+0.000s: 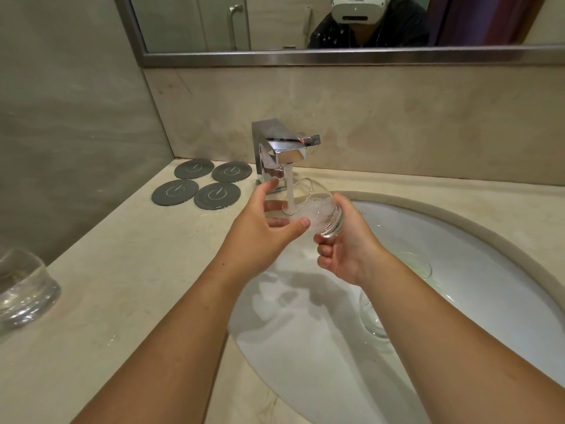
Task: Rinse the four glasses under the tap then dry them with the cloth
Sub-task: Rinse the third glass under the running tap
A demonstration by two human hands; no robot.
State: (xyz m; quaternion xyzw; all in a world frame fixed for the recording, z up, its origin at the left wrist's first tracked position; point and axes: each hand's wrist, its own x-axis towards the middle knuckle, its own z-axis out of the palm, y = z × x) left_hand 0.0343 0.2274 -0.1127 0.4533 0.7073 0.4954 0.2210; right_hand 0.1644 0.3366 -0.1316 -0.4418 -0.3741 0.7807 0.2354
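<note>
So the glass is sitting tilted right under the tap, over the back of the sink. Its long axis is running diagonally: the thick base is pointing down and to the right, toward the person, and the open mouth is pointing up and left at the spout. The stream of water is pouring straight into the mouth and it's bubbling white inside.

The right hand is doing the actual holding. Its fingers are curling around the base end from underneath and the palm is cupping the far side, so it's wrapping that glass pretty firmly.

The left hand is way looser. The fingers are spreading out mostly straight, the index is sticking up next to the tap body, and a couple of fingers are reaching in by the rim at the mouth end. The thumb is lying against the near side of the glass. It's more touching than gripping, as far as I can tell.

Other stuff: a second glass is standing upright on the table at the far left edge. Two more are sitting down in the sink on the right, one glass further back and one nearer glass partly hiding behind the right forearm; can't tell how those are lying. Four grey coasters are lying flat in a square on the table just left of the tap.
</note>
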